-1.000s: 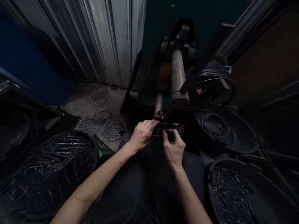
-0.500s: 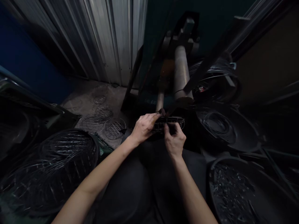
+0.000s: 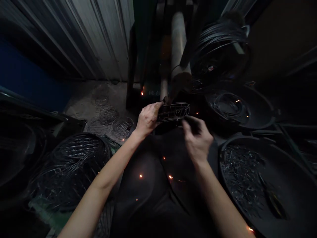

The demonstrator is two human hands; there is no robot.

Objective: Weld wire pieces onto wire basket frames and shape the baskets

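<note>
My left hand (image 3: 148, 118) is closed on the left end of a small round wire rack (image 3: 173, 111), holding it up against the tip of a dark machine with a grey cylinder (image 3: 178, 43). My right hand (image 3: 197, 140) sits just below and right of the rack, off it, blurred by motion, fingers partly curled. Orange sparks (image 3: 140, 176) are scattered over my dark lap and near the machine.
A tub of finished wire racks (image 3: 71, 162) stands at my left, with loose racks (image 3: 122, 127) on the concrete floor beyond. At right are a tub of short wire pieces (image 3: 244, 172), a basin with wire coils (image 3: 229, 105) and a wire spool (image 3: 220, 36). Corrugated metal wall behind.
My right hand has come off the rack and dropped down to the right. Sparks have appeared. The view has tilted downward, and the left hand still holds the rack at the machine.
</note>
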